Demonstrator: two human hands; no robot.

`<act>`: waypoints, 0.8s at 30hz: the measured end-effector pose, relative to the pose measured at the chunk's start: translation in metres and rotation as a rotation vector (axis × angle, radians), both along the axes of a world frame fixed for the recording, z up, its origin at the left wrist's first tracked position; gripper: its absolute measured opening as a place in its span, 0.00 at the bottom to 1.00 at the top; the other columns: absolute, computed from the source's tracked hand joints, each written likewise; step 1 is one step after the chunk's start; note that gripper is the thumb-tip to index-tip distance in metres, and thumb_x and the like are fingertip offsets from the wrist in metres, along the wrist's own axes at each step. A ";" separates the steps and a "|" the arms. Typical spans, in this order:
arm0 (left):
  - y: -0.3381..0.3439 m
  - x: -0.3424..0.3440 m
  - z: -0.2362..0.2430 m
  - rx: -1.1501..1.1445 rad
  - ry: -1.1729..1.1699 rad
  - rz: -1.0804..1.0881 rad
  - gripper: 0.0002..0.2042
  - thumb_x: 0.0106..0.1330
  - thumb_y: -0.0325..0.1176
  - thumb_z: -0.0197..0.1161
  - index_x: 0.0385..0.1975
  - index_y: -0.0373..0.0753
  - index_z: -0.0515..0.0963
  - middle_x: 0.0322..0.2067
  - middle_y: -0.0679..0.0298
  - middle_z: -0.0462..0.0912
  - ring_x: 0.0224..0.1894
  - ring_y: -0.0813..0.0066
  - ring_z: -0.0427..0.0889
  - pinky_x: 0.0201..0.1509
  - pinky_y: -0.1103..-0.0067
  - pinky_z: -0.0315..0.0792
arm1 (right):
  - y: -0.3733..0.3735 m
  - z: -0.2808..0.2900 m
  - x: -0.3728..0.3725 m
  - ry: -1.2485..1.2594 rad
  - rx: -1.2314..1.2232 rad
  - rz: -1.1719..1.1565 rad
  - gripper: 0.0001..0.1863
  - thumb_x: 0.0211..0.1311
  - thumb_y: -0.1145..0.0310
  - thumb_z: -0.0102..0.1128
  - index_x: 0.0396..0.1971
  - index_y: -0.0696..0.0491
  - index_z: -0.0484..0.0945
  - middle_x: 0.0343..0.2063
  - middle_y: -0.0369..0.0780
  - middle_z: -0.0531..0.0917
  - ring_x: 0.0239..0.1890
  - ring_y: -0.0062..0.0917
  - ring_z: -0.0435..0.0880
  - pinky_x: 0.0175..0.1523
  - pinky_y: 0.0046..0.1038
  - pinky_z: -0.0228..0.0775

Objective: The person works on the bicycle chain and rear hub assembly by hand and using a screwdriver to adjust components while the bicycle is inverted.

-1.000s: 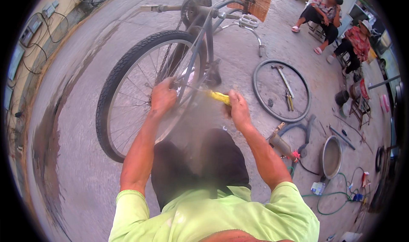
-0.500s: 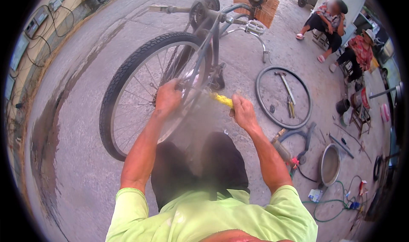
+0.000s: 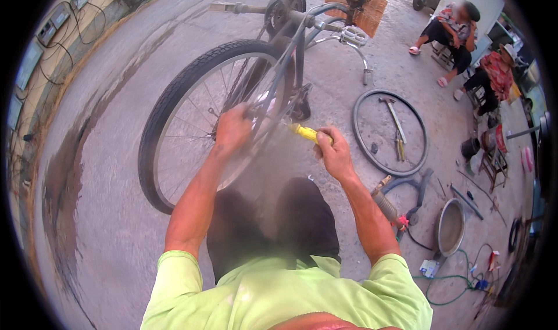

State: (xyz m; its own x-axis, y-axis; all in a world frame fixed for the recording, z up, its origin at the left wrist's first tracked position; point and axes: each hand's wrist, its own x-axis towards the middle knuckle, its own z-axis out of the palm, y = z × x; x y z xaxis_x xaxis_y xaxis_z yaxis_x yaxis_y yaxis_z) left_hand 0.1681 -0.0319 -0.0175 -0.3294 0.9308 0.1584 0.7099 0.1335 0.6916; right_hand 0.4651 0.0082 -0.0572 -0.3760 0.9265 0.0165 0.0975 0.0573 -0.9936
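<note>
A bicycle (image 3: 296,45) with a knobby-tired wheel (image 3: 152,118) stands before me. My left hand (image 3: 233,129) is closed beside the wheel's hub, at the frame tubes. What its fingers hold is blurred and partly hidden. In my right hand (image 3: 336,153) is a tool with a yellow handle (image 3: 306,133), gripped between thumb and fingers. The handle slants toward the frame; its far end blurs into a dusty haze in the lens, so I cannot tell the tool's kind.
A loose tire (image 3: 356,129) lies to the right, around a hammer (image 3: 395,118) and yellow-handled pliers (image 3: 400,150). Nearer are a frame part with a spring (image 3: 385,205) and a metal basin (image 3: 451,228). Two seated people (image 3: 453,31) are at the far right.
The whole view has shifted slightly. My right thumb now lies more along the yellow handle, where the hand was more of a fist. My left hand stays at the frame.
</note>
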 end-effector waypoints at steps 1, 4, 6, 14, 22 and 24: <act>0.000 -0.001 0.000 0.005 0.011 -0.007 0.25 0.57 0.25 0.53 0.57 0.32 0.79 0.43 0.46 0.88 0.37 0.57 0.90 0.49 0.67 0.80 | 0.001 0.001 -0.002 -0.040 0.325 -0.041 0.16 0.71 0.63 0.61 0.50 0.58 0.78 0.30 0.39 0.84 0.29 0.21 0.80 0.35 0.27 0.73; -0.003 0.000 -0.002 0.085 0.060 0.018 0.25 0.57 0.27 0.54 0.56 0.32 0.80 0.44 0.45 0.87 0.44 0.51 0.89 0.54 0.65 0.78 | 0.002 0.002 -0.010 -0.065 0.842 -0.133 0.17 0.74 0.60 0.58 0.50 0.59 0.78 0.27 0.38 0.83 0.25 0.20 0.79 0.32 0.26 0.72; -0.002 0.003 0.002 0.050 0.047 0.004 0.25 0.56 0.28 0.55 0.56 0.33 0.80 0.44 0.44 0.87 0.47 0.49 0.87 0.55 0.64 0.77 | -0.002 -0.002 -0.011 -0.018 0.520 -0.139 0.16 0.73 0.62 0.59 0.50 0.59 0.78 0.30 0.40 0.84 0.29 0.21 0.80 0.34 0.27 0.72; -0.005 0.005 0.010 -0.040 0.010 0.025 0.24 0.56 0.28 0.57 0.55 0.35 0.81 0.41 0.43 0.87 0.47 0.46 0.86 0.54 0.63 0.77 | -0.004 0.003 -0.006 -0.043 0.368 -0.062 0.15 0.71 0.69 0.60 0.53 0.59 0.77 0.44 0.43 0.83 0.41 0.20 0.81 0.42 0.23 0.74; -0.002 0.001 0.007 -0.044 0.067 0.023 0.23 0.56 0.28 0.57 0.55 0.35 0.81 0.40 0.44 0.87 0.45 0.47 0.87 0.53 0.63 0.78 | 0.009 0.006 -0.001 0.048 -0.119 -0.020 0.17 0.74 0.68 0.56 0.58 0.58 0.74 0.49 0.42 0.80 0.36 0.19 0.83 0.39 0.22 0.75; -0.002 0.001 0.006 -0.032 0.065 0.021 0.24 0.56 0.28 0.57 0.55 0.35 0.81 0.40 0.44 0.87 0.46 0.47 0.87 0.53 0.63 0.78 | 0.007 -0.002 0.000 -0.017 0.026 -0.004 0.17 0.75 0.66 0.55 0.58 0.59 0.75 0.45 0.41 0.81 0.34 0.18 0.82 0.37 0.21 0.74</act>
State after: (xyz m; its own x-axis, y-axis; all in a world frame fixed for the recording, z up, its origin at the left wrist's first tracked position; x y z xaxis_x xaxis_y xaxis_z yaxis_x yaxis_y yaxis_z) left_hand 0.1695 -0.0338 -0.0119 -0.3390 0.9287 0.1504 0.7501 0.1703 0.6390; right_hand 0.4655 0.0156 -0.0590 -0.3724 0.9274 0.0344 0.1144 0.0827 -0.9900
